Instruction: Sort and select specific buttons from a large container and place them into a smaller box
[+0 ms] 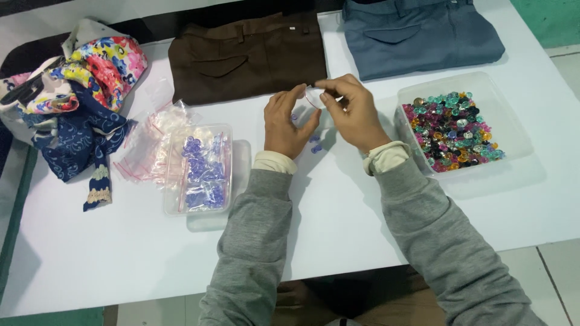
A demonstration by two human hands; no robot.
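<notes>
My left hand (287,122) and my right hand (351,110) are raised over the white table (338,205) and together pinch a small clear plastic zip bag (314,96) between their fingertips. A few loose purple beads (315,143) lie on the table just below the hands. To the left stands a clear box (199,169) holding small bags filled with purple beads. To the right a clear tray (501,130) holds many mixed coloured beads (453,130).
A pile of empty clear zip bags (148,142) lies left of the box. Folded brown trousers (248,55) and blue trousers (420,35) lie at the table's far edge. A heap of patterned fabric (72,90) sits at the far left.
</notes>
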